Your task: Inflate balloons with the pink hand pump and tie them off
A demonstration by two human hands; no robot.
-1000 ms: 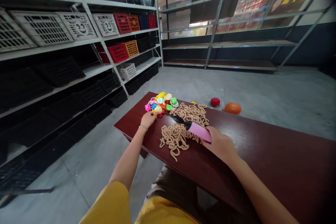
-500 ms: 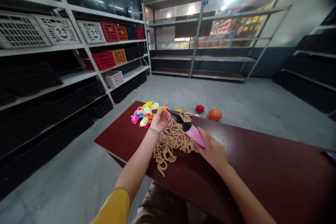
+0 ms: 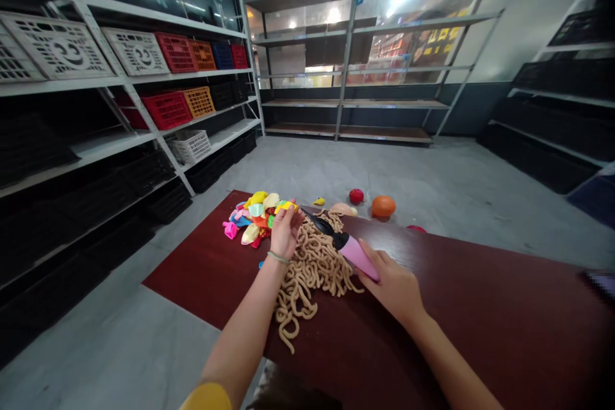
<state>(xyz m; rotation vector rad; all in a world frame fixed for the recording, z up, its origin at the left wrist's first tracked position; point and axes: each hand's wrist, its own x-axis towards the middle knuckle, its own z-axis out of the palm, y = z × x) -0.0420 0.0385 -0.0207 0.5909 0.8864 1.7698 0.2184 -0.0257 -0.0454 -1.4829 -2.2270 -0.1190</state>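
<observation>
My left hand (image 3: pixel 284 236) is raised over a heap of tan long balloons (image 3: pixel 312 269) on the dark red table (image 3: pixel 480 327). Its fingers pinch a small yellow balloon (image 3: pixel 287 206). Just left of it lies a pile of flat coloured balloons (image 3: pixel 250 221). My right hand (image 3: pixel 391 282) grips the pink body of a balloon pump (image 3: pixel 358 254). The pump's black nozzle (image 3: pixel 319 225) points toward my left hand, its tip close to the yellow balloon.
Inflated red (image 3: pixel 356 196) and orange (image 3: pixel 383 205) balloons rest on the grey floor beyond the table. Metal shelving with white, red and orange crates (image 3: pixel 168 109) runs along the left. Empty racks stand at the back and right.
My left hand left the coloured pile with a yellow balloon and came over to the pump's nozzle. The camera view swung to the right. My right hand kept hold of the pump.
</observation>
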